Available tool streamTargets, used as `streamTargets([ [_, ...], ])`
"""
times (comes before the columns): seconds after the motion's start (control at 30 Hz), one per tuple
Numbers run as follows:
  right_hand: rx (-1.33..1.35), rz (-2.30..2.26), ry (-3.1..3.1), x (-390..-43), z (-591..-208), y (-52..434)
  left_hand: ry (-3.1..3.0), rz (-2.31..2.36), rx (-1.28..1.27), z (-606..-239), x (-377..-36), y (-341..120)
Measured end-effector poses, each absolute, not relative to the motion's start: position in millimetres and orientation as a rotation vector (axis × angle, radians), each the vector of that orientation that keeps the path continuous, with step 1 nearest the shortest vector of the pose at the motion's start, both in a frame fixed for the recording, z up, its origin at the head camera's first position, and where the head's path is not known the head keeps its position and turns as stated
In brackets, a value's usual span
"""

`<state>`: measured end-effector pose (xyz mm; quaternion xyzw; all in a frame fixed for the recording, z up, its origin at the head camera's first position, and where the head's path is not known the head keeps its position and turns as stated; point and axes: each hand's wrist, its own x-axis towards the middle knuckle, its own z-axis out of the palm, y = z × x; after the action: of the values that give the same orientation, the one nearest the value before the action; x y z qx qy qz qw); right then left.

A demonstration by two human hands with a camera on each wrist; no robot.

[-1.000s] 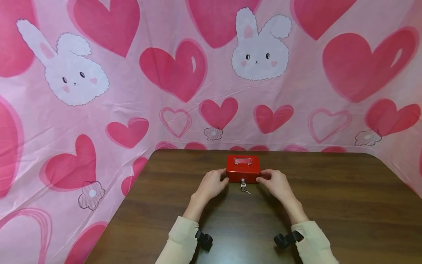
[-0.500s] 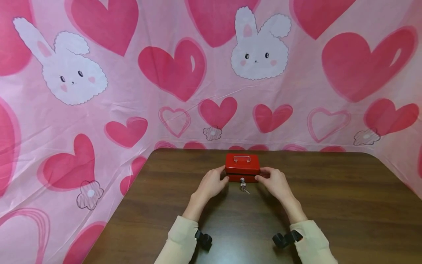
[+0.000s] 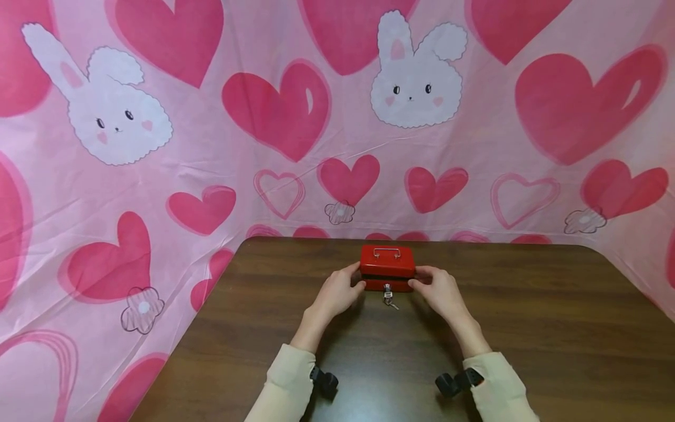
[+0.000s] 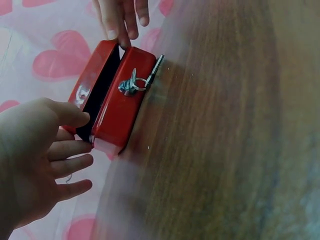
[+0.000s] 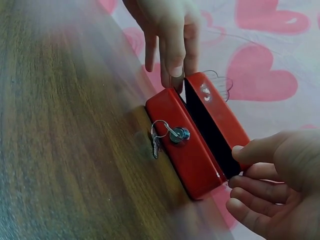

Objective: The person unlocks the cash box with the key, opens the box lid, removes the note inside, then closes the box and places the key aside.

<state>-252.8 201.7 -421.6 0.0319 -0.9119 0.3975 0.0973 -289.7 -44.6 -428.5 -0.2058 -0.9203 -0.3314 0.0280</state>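
Head view: a small red cash box is seen on the dark wood bench, near the far edge and about midway between its far corners. The lid is raised a crack at the front; a dark gap shows under it. The left hand is set at the box's left end, the right hand at its right end. A key sits in the front lock, with a second key hanging from its ring down to the bench.

Left wrist view: the left hand is loosely spread, thumb tip at the lid's end corner, the other fingers beside the box end, no clear grip seen. The gap between lid and base is plain. The keys are well apart from both hands.

Right wrist view: the right hand is likewise relaxed, thumb at the lid edge, fingers half curled beside the base. The far hand's fingertips are touching the lid at the other end.

Judgement for the lift: both thumbs should be kept under the lid's front lip and raised evenly, so the lid is not twisted on its rear hinge. The base should be pinned by the lower fingers, since a light box may tip or slide toward the far edge. The dangling keys should be left untouched.
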Motion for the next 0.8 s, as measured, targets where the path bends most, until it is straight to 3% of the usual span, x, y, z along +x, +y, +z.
streamTargets([
  [0.8,0.16,1.22,-2.615,-253.9,-418.8,198.2,-2.783,-1.2,-0.681,-429.1,-292.2,-45.5],
])
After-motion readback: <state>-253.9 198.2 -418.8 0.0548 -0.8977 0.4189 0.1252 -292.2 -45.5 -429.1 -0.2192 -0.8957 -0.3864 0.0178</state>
